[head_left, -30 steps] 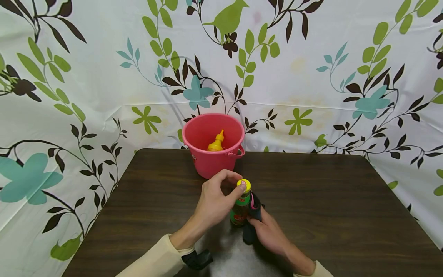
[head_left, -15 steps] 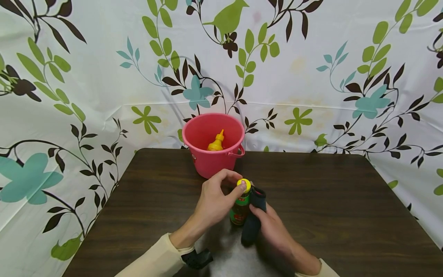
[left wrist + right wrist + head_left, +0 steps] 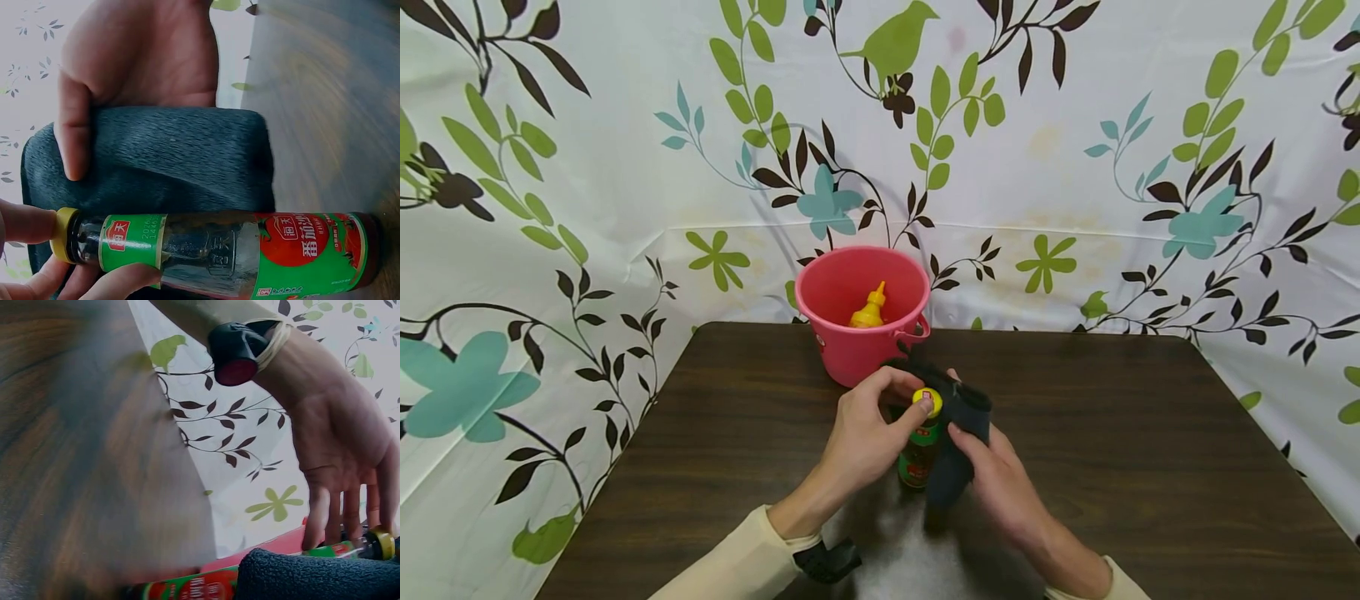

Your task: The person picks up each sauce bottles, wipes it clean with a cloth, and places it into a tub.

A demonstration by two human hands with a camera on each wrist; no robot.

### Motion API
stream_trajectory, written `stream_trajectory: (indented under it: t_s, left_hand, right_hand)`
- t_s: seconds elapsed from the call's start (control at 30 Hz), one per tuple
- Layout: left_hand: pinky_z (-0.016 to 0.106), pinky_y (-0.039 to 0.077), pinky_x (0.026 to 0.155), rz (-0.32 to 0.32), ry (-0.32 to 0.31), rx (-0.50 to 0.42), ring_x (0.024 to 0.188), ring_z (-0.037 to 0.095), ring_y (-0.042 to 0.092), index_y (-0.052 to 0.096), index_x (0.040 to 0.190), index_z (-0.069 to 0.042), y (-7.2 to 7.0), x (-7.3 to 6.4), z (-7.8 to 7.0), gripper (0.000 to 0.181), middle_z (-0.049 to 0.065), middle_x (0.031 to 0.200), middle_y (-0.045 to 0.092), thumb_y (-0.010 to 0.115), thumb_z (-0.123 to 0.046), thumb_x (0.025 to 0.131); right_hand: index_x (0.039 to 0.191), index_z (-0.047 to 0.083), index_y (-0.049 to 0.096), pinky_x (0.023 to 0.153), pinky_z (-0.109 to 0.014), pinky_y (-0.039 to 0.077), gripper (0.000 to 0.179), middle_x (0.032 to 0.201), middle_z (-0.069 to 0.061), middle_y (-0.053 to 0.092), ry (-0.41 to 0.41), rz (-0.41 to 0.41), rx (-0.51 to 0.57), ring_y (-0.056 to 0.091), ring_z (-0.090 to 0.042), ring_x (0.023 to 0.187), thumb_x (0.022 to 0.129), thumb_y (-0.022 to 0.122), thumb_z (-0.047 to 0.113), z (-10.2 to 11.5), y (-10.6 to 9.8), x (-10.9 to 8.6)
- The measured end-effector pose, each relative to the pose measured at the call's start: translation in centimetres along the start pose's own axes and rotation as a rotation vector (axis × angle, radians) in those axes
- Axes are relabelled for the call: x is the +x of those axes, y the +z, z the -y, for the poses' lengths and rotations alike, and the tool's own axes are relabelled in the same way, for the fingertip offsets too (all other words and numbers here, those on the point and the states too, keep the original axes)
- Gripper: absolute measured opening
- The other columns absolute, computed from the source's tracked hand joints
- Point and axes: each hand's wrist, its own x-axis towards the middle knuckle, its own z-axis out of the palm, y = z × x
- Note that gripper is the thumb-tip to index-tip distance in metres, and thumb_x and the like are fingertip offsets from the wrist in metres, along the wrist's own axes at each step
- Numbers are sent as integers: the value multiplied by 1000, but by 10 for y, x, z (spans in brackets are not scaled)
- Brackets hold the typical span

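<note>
A ketchup bottle of clear glass, with a yellow cap and green-and-red labels with tomatoes, stands upright near the middle of the table. My left hand holds it by the cap, thumb and fingers pinching the top. In my right hand is a dark blue-grey cloth, gripped with the thumb in front. The cloth lies along the bottle's right side and reaches behind its neck. In the left wrist view the cloth sits close against the bottle; the fingers behind the cloth are hidden.
Just behind my hands, a pink bucket with a side handle holds a yellow squeeze bottle. The dark wood table ends at a white patterned curtain. A black strap device is on my left wrist.
The cloth has swung up and spread from the bottle's right side to behind its neck. My right hand has shifted slightly right. My left hand stays on the cap.
</note>
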Motion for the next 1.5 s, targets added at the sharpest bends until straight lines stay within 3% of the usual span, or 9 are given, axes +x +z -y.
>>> stream_trajectory:
  t_s: [0.1,0.2,0.27,0.6,0.87,1.13,1.43,1.5]
  left_hand:
    - [24,54,72,-8,13,0,93,16,66,72,112,-14,0,0,1,20,2,107,76,77,-24,96]
    - [24,55,72,-12,14,-7,92,15,66,72,111,-14,0,0,1,19,2,106,76,78,-22,95]
    - [25,56,73,-13,19,-9,93,16,66,72,111,-14,0,0,2,19,2,105,76,78,-21,95]
    - [30,57,81,-24,34,-4,101,17,69,73,111,-16,2,-1,2,18,-1,105,78,78,-20,94]
    - [29,56,79,-16,24,12,100,15,68,72,110,-18,1,-1,0,16,-3,106,77,78,-20,94]
    - [27,57,79,-1,-3,14,100,21,66,71,113,-17,1,-2,-1,20,-1,109,75,78,-22,94]
    - [29,59,80,15,-17,10,96,17,65,71,114,-18,1,-3,-2,21,-1,111,75,78,-25,96]
    - [29,59,80,12,-15,11,96,17,65,71,114,-18,1,-2,-2,21,-1,110,75,78,-25,95]
  right_hand:
    - [171,20,20,131,-40,25,60,179,10,13,-13,-5,21,10,-20,166,115,41,29,7,-1,-1]
    - [171,23,20,120,-18,36,60,178,12,15,-27,-11,60,14,-18,165,115,41,28,15,-3,-1]
    - [171,24,21,113,-11,40,60,178,13,15,-42,-17,96,16,-18,164,115,41,28,20,-5,-1]
    - [172,20,13,113,-16,45,63,180,3,9,-177,-29,166,13,-20,164,116,41,31,33,-18,-6]
    - [171,28,17,110,-16,46,60,179,12,11,-150,-95,128,20,-15,159,116,39,35,38,-29,-6]
    - [171,23,16,107,-16,48,60,177,0,18,-140,-199,146,31,-11,151,116,37,33,36,-43,-4]
    - [170,35,19,106,-16,46,56,178,8,14,-94,-254,70,23,-16,157,116,34,38,37,-56,-3]
    - [170,35,19,112,-19,43,56,178,11,14,-94,-256,52,20,-15,159,116,34,38,38,-57,-2]
